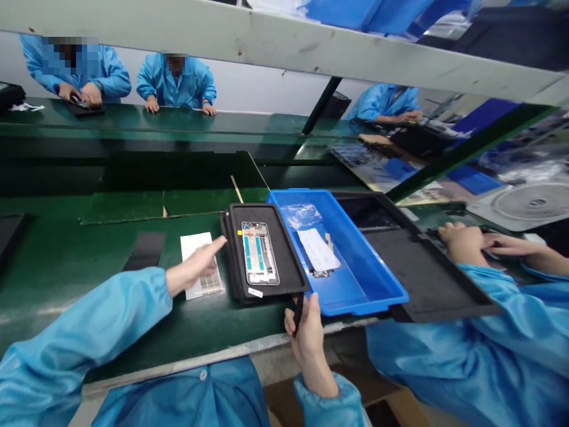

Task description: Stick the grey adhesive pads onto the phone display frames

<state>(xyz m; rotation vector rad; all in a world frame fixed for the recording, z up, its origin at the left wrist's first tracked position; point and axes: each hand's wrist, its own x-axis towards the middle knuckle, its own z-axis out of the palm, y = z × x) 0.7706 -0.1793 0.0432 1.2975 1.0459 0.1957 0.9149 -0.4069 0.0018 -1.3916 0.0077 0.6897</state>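
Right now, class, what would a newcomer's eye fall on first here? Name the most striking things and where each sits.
The blue bin sits right of centre on the green table. Just left of it a black tray holds a phone frame. The left hand points toward the tray above a white card; the right hand grips a black tool at the table's near edge.
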